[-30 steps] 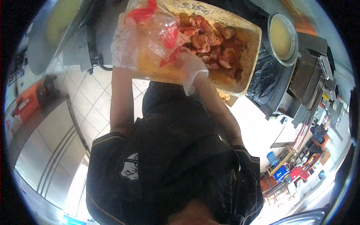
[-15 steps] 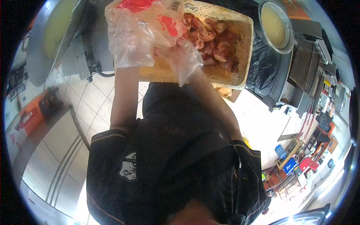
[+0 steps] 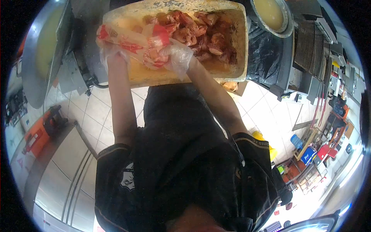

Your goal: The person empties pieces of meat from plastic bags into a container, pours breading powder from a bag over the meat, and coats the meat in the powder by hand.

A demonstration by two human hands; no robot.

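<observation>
A clear plastic bag with red print (image 3: 135, 41) stretches between my two hands over the left part of a large pale tub (image 3: 240, 42). Both hands wear loose clear plastic gloves. My left hand (image 3: 113, 52) grips the bag's left end near the tub's left edge. The bag's right end is in my right hand (image 3: 176, 56), beside the meat. Reddish raw meat pieces (image 3: 216, 44) lie in brownish liquid in the middle and right of the tub. The bag looks flattened and twisted; whether anything is inside it I cannot tell.
A metal bowl of pale liquid (image 3: 270, 15) stands beyond the tub's right corner, above black plastic sheeting (image 3: 264, 56). At the left is a big metal pan (image 3: 46, 58). Below the tub's right edge sits an open cardboard box (image 3: 241, 88). Metal racks (image 3: 309, 46) are further right.
The bag has been drawn from a spread, bulky shape into a narrow band between my hands. Both hands have moved left, and the tub sits further left and higher in view.
</observation>
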